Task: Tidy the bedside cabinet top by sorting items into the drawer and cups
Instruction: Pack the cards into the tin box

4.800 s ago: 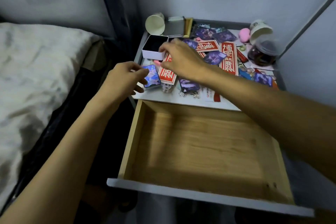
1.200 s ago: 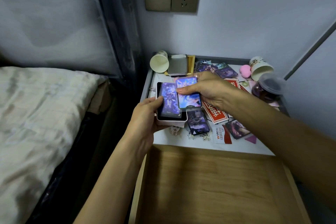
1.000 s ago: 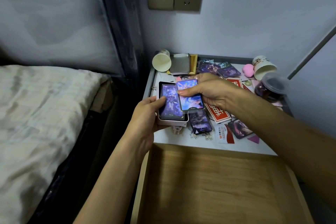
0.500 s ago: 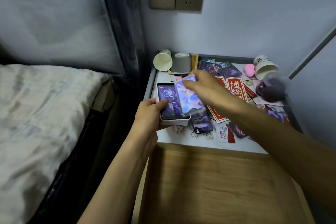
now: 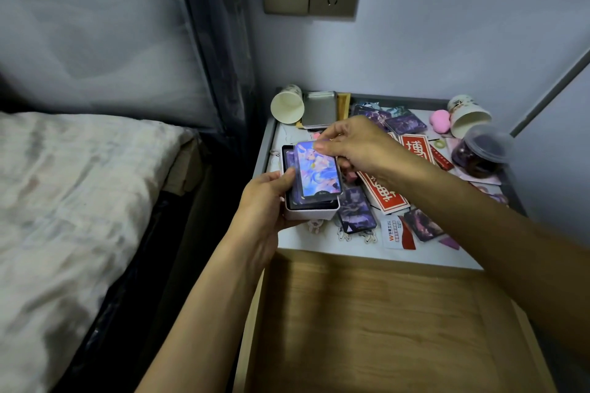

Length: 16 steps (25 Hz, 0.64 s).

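Obs.: left hand (image 5: 265, 201) grips white box (image 5: 311, 212) at the cabinet top (image 5: 319, 241) front-left corner, right hand (image 5: 354, 147) pinches glossy card (image 5: 317, 171) just over the box; card looks light, thin and slick, so probably best held by its edges.

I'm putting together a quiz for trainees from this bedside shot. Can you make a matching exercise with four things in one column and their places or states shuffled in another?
Things:
1. white box
2. bright blue card
3. pink sponge
4. drawer

Places or states:
a. pulled open
b. pinched by the right hand
c. gripped by the left hand
d. lying beside a tipped paper cup at the back right

Pairs: 1-c; 2-b; 3-d; 4-a
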Each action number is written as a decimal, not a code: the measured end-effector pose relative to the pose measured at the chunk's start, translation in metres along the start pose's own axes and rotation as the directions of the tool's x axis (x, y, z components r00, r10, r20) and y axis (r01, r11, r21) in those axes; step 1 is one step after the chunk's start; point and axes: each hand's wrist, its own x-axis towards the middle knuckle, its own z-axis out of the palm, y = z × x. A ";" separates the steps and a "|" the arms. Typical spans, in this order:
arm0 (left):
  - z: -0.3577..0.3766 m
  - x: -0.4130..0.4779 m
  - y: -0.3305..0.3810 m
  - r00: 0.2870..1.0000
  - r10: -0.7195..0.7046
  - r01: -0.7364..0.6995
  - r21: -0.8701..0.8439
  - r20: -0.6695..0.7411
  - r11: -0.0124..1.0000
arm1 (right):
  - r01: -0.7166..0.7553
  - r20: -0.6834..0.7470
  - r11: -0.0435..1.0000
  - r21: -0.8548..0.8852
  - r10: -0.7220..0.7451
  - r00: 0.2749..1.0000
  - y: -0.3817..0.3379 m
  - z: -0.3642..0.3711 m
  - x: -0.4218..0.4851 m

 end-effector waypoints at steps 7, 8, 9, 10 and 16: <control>0.003 -0.002 0.001 1.000 -0.003 0.003 0.032 0.019 0.999 | 0.045 -0.061 0.970 -0.238 -0.061 0.996 -0.006 0.010 -0.008; 0.003 -0.001 0.001 1.000 -0.001 0.000 0.039 0.014 0.999 | 0.079 -0.087 0.958 -0.277 -0.107 0.990 -0.006 0.011 -0.009; 0.002 -0.001 0.001 1.000 0.002 -0.002 0.042 0.006 0.999 | 0.118 -0.121 0.929 -0.351 -0.169 0.978 -0.005 0.012 -0.011; 0.002 -0.001 0.001 1.000 0.004 -0.004 0.043 -0.001 0.999 | 0.141 -0.154 0.889 -0.436 -0.228 0.961 -0.003 0.011 -0.011; 0.002 -0.001 0.002 1.000 -0.006 0.007 0.037 -0.019 0.999 | 0.048 0.000 0.989 -0.142 -0.048 0.999 0.013 0.007 -0.012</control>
